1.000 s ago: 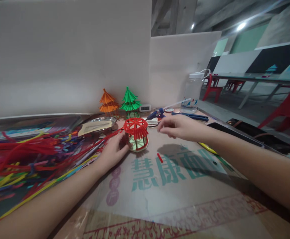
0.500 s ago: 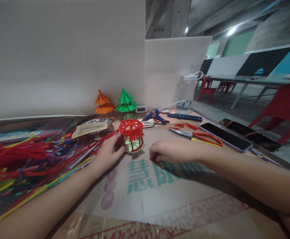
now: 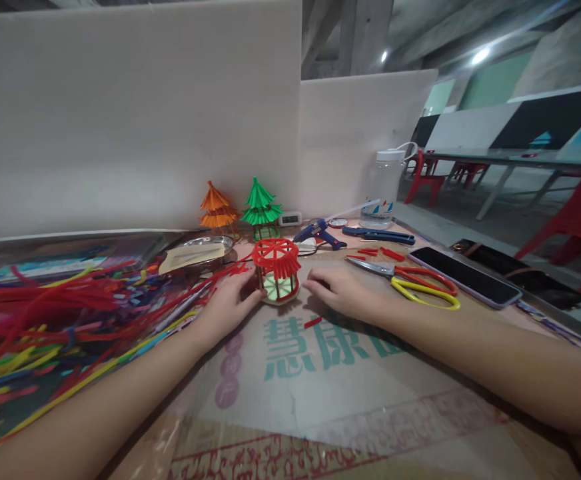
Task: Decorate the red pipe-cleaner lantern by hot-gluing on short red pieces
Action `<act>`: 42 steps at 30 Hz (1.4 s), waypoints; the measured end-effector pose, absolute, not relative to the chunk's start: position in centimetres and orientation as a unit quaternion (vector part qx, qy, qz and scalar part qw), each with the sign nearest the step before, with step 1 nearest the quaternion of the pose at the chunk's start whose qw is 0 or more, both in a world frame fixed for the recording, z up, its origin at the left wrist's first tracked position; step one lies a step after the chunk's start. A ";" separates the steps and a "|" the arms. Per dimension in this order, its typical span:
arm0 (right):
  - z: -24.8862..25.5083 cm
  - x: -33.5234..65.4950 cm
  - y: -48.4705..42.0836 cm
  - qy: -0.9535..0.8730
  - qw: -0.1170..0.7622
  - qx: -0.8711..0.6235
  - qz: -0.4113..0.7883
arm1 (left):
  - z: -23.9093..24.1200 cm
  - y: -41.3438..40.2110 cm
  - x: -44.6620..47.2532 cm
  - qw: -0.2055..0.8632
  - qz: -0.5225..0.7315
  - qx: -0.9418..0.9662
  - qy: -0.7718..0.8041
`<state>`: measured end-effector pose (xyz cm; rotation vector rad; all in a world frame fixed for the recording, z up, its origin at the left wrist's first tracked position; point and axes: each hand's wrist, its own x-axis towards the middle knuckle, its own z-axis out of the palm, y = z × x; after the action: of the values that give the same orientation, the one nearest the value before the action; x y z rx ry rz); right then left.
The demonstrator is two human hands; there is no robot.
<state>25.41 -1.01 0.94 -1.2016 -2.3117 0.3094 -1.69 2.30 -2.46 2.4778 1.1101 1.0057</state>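
A small red pavilion model [image 3: 276,270] made of pipe cleaners stands upright on the covered table, with a ring-shaped spoked top, a partial fringe and a pale green base. My left hand [image 3: 233,300] grips its left side, the thumb by the base and the other fingers partly hidden. To the right of the model, my right hand [image 3: 340,291] hovers low with loosely bent fingers, nothing visible in them. A short red pipe cleaner piece [image 3: 313,323] lies on the printed sheet just below that hand.
Orange [image 3: 217,210] and green pagoda models [image 3: 260,208] stand at the back. Loose pipe cleaners [image 3: 45,313] cover the left. Rightward lie a glue gun [image 3: 319,231], scissors [image 3: 420,283], a phone [image 3: 465,277] and more red pieces [image 3: 392,255]; a water bottle [image 3: 383,190] stands behind.
My right hand has let go of the short red piece, which now lies on the sheet, and has moved up toward the model. The whole view has shifted slightly.
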 end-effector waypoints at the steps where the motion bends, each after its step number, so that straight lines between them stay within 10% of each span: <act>1: 1.0 25.6 -0.7 -0.842 0.267 -0.455 0.107 | -2.5 2.3 -1.6 0.140 0.343 0.850 0.376; 8: -0.3 26.0 0.9 -0.798 0.318 -0.495 0.128 | -1.4 0.4 -1.7 0.010 0.411 0.806 0.427; 19: -1.1 25.8 1.4 -0.810 0.305 -0.482 0.134 | -1.1 -4.8 5.1 0.040 0.169 0.935 0.309; 35: -0.6 25.9 0.7 -0.836 0.270 -0.462 0.123 | 1.2 -4.0 1.7 0.102 0.426 0.842 0.315; 42: 0.3 26.2 0.8 -0.841 0.229 -0.484 0.079 | 3.4 -1.8 -0.9 0.190 0.178 0.879 0.400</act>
<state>26.20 0.80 0.34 -1.3308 -2.3144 0.2184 -0.92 -1.81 3.36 2.4689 1.1253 0.4989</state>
